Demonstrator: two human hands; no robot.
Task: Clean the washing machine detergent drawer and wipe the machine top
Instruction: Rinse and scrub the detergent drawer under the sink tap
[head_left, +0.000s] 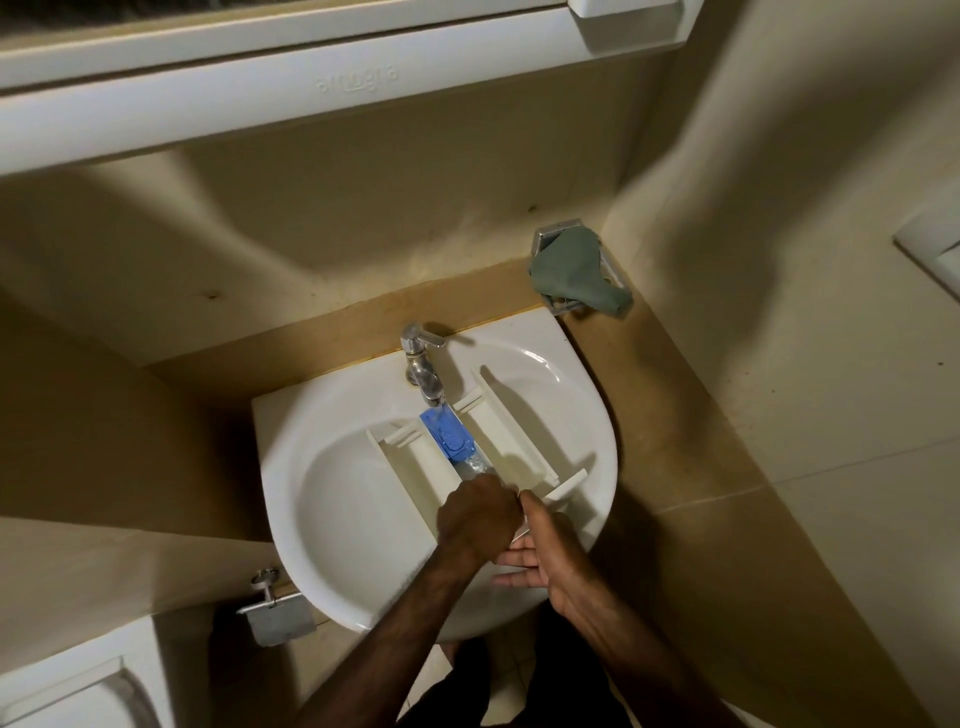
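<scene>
A white detergent drawer (519, 431) with a blue insert (447, 434) lies slanted across the white sink (358, 499), under the metal tap (423, 366). Water runs from the tap over the blue insert and down the middle channel. My left hand (478, 517) sits knuckles-up on the drawer's near end, fingers curled down into it with the fingertips hidden. My right hand (545, 551) holds the drawer's front panel, thumb on top and straight fingers underneath.
A grey-green cloth (574, 270) hangs over a metal holder on the wall at the sink's back right. A white cabinet (260, 98) overhangs the sink. A metal paper holder (275, 613) sticks out at lower left. Walls close in on both sides.
</scene>
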